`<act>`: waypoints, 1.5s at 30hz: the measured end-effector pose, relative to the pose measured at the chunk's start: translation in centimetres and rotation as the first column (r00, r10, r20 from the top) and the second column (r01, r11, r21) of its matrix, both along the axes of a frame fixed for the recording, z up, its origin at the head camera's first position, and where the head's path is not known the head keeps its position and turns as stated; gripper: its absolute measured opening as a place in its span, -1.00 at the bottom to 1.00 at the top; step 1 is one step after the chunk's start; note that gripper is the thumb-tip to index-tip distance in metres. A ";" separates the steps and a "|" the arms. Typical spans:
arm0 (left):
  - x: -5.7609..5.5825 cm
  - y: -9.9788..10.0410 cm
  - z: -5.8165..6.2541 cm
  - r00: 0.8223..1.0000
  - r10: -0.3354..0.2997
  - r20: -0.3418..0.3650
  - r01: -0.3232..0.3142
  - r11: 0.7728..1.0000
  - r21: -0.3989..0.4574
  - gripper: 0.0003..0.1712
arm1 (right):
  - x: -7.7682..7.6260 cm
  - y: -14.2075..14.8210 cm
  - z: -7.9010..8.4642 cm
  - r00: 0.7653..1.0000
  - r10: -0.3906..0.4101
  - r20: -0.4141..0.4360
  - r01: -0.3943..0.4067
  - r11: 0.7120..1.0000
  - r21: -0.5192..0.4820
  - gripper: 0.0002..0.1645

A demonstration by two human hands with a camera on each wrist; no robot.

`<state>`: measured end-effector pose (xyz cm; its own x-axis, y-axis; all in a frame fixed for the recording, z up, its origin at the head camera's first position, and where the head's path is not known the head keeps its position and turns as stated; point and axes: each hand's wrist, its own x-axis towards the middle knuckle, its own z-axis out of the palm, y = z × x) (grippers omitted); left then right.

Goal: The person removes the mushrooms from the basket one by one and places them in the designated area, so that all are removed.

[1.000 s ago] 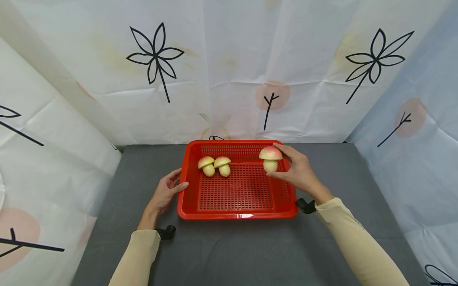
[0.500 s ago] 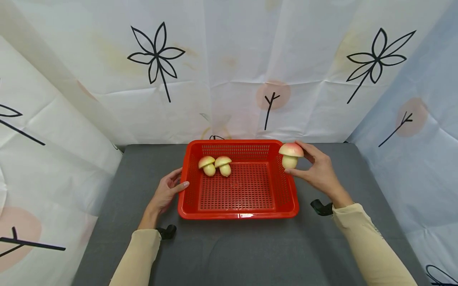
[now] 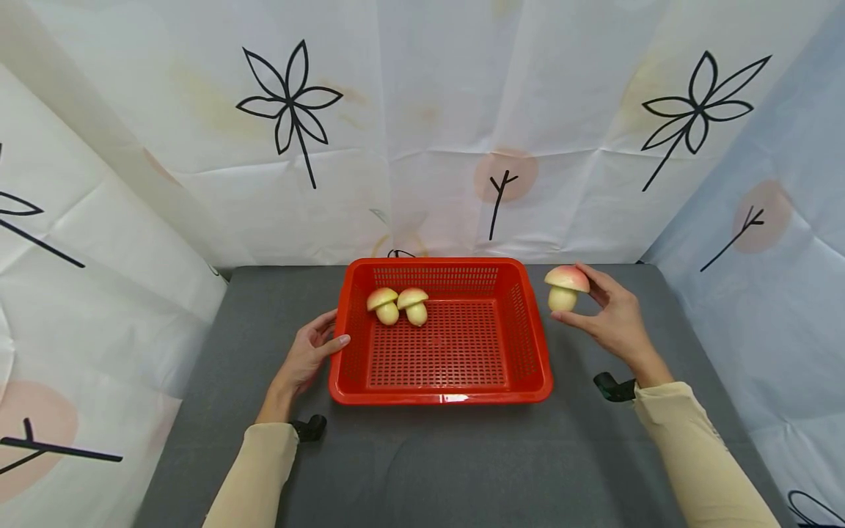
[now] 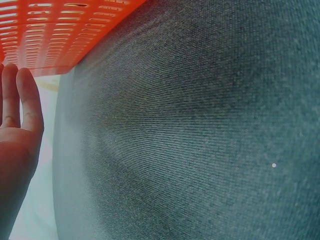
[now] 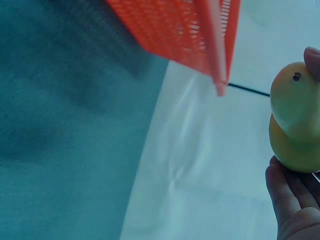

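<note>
Mushroom (image 3: 565, 289) is hanging right of the red basket (image 3: 441, 399), the right hand (image 3: 615, 317) pinching it, thumb against stem, fingers against cap; its long axis is spanning that grip, cap uppermost in head view; left hand (image 3: 313, 352) is holding the basket

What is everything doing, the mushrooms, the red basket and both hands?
Red basket: open on top, sitting on the grey table
Left mushroom: inside the red basket
Middle mushroom: beside it, also inside
Held mushroom: cap up, outside the red basket
Right hand: pinching the held mushroom
Left hand: holding the red basket's left side
</note>
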<state>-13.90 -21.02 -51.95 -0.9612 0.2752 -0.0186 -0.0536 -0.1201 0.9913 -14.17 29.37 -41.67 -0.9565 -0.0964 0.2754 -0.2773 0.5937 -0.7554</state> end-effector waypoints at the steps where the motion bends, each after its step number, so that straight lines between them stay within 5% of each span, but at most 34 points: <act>1: 0.0 0.0 0.0 1.000 0.001 0.003 -0.001 1.000 0.001 -0.25 | 0.0 0.2 -0.1 1.000 -0.004 0.009 0.004 1.000 0.001 0.09; 16: -0.2 0.0 -0.4 1.000 0.012 -0.008 -0.012 1.000 0.009 -0.25 | -0.6 2.5 -2.2 0.989 -0.085 0.118 0.078 0.995 0.057 0.10; 45: 0.0 0.1 -0.2 1.000 0.018 -0.015 -0.018 1.000 0.002 -0.26 | -2.4 4.8 -7.1 0.951 -0.120 0.284 0.087 0.988 0.124 0.15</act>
